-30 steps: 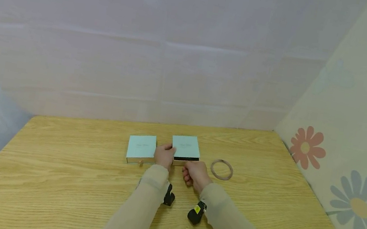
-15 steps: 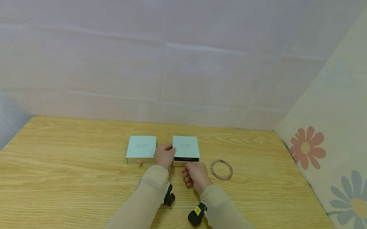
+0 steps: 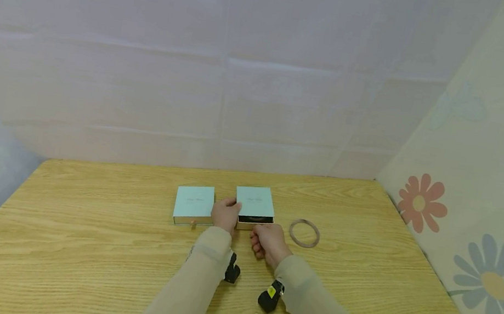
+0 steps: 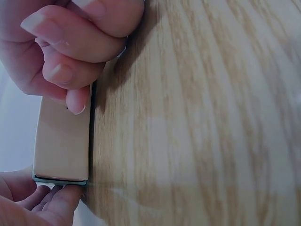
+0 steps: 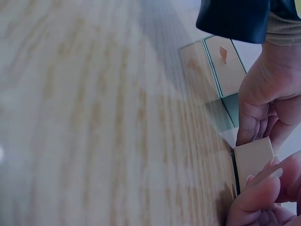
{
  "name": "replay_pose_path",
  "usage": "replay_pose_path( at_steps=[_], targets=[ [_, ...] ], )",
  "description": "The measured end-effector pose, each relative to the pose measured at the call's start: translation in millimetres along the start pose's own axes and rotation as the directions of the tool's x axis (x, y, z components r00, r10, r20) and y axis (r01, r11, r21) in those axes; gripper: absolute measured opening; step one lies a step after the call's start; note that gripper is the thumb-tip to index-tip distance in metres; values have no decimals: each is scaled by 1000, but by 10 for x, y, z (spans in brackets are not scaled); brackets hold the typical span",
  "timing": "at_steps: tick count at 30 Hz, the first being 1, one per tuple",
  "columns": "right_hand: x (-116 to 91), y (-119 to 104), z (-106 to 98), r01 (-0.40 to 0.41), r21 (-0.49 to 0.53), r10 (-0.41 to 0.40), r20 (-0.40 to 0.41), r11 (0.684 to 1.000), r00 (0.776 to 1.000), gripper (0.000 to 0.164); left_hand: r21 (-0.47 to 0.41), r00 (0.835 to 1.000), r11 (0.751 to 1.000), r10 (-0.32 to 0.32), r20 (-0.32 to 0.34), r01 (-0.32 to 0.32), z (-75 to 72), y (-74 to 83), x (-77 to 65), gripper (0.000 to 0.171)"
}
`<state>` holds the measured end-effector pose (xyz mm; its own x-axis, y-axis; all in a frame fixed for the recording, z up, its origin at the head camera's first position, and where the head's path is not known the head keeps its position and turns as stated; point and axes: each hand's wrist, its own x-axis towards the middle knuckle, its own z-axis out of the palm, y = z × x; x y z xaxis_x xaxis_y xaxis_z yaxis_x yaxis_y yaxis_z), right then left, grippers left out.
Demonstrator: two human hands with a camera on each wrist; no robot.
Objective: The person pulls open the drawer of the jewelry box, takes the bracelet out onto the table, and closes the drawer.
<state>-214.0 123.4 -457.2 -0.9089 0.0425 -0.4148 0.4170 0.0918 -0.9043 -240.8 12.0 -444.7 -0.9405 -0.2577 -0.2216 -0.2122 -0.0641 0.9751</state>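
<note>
- Head view, left of centre: a pale blue box [image 3: 195, 197] lies flat on the wooden table [image 3: 64, 259], closed, its small copper-coloured pull tab [image 3: 193, 223] facing the person, seemingly placed for easy reach.
- Next, the left hand [image 3: 224, 214], between the two boxes: thumb and curled fingers hold the left side of a second box [image 3: 255, 202], probably to keep it from sliding.
- That second box sits flat near the centre. Its drawer [image 3: 245, 226] is partly out towards the person, showing a dark interior; the contents cannot be made out.
- The right hand [image 3: 269, 242] is curled narrow at the drawer's front, apparently pinching it, a grip suited to steady control; the fingers hide exactly what lies between them.
- Just right of that hand, a brownish-pink ring [image 3: 304, 245] lies flat on the table, touched by neither hand, apparently placed clear of the work.
</note>
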Motion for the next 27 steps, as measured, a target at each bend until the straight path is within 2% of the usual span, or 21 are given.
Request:
replay_pose_path(
  at_steps=[8, 27],
  targets=[
    [-7, 7, -4, 5, -6, -5, 0, 1000, 1000, 25, -1, 1000, 1000, 3, 9, -3, -20, 43, -49, 34],
    [-57, 13, -8, 10, 1, -10, 1, 1000, 1000, 28, -14, 1000, 1000, 8, 8, -8, -13, 34, -39, 34]
  ],
)
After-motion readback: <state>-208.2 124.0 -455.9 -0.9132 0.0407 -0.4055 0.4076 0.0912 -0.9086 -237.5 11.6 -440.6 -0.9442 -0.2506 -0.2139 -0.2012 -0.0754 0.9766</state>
